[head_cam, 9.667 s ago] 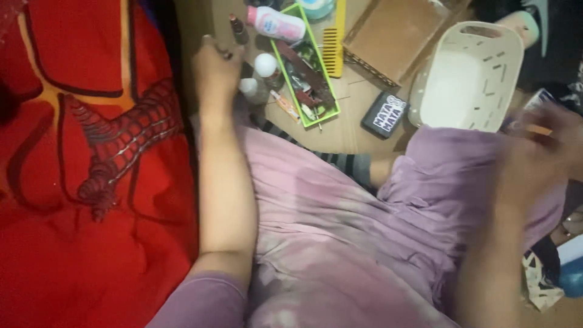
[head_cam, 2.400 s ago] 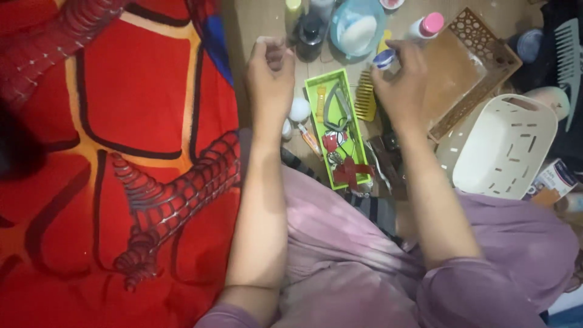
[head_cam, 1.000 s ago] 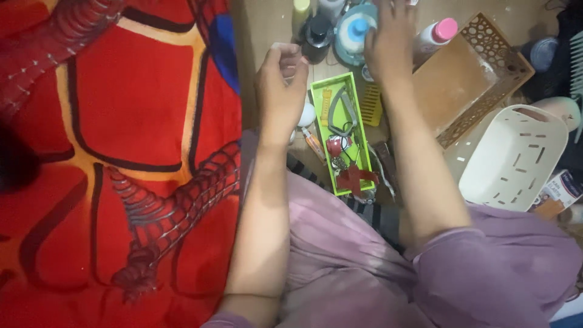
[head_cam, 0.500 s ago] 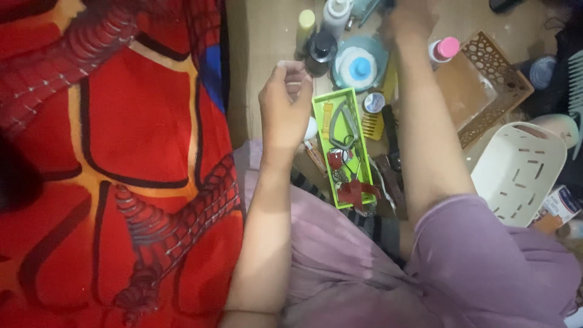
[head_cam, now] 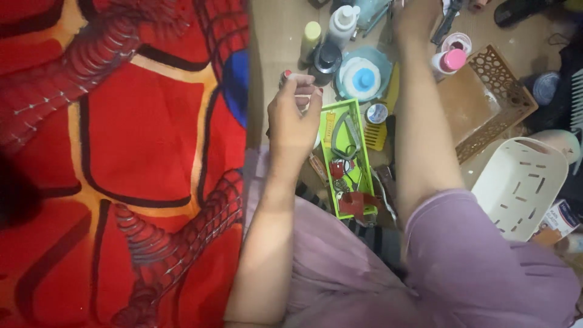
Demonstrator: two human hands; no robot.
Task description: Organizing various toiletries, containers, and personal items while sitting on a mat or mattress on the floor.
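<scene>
Bottles [head_cam: 331,39] and green tray [head_cam: 346,158] crowd floor between left hand [head_cam: 294,115] and right hand [head_cam: 416,18].

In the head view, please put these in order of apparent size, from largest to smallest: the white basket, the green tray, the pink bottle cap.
1. White basket, clearly the largest.
2. Green tray, long and narrow, smaller.
3. Pink bottle cap, smallest.
All lie on the same floor, so nearness changes little.

Warm indoor light, saturated colours, soft overall blur (worst at edges), faint shadows
</scene>
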